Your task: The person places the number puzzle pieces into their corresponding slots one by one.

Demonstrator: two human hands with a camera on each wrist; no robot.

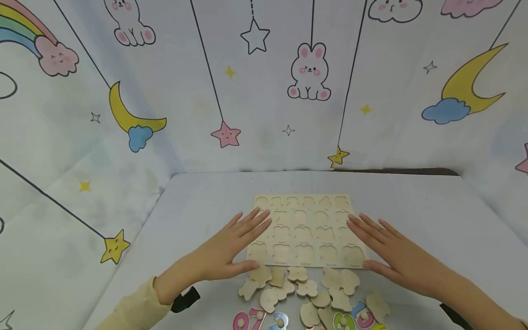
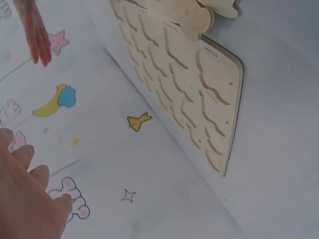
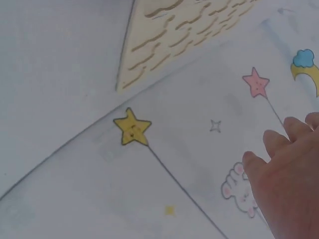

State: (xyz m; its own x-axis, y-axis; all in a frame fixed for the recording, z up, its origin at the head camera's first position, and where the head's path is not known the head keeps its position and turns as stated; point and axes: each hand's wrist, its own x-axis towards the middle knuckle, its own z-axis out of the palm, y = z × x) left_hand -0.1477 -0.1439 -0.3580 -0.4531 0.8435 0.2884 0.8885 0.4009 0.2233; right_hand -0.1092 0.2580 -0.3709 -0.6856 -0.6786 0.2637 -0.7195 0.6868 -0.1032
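A pale wooden puzzle board (image 1: 305, 233) with rows of shaped recesses lies on the white table; small words are printed under the recesses. Over its left edge, in the head view, is my left hand (image 1: 237, 245), fingers straight and thumb apart, holding nothing. My right hand (image 1: 398, 256) mirrors it over the right edge, also with straight fingers and nothing in it. Several wooden puzzle pieces (image 1: 269, 299) lie loosely in front of the board, mostly plain side up. The left wrist view shows the board (image 2: 199, 84) with the word "Sixteen" at one corner.
Nearest me lie a few coloured pieces, among them a pink ring-like piece (image 1: 240, 321), a blue numeral piece (image 1: 280, 321) and a green piece (image 1: 344, 321). Behind the table (image 1: 198, 206) hangs a white cloth (image 1: 264, 110) printed with stars, moons and rabbits.
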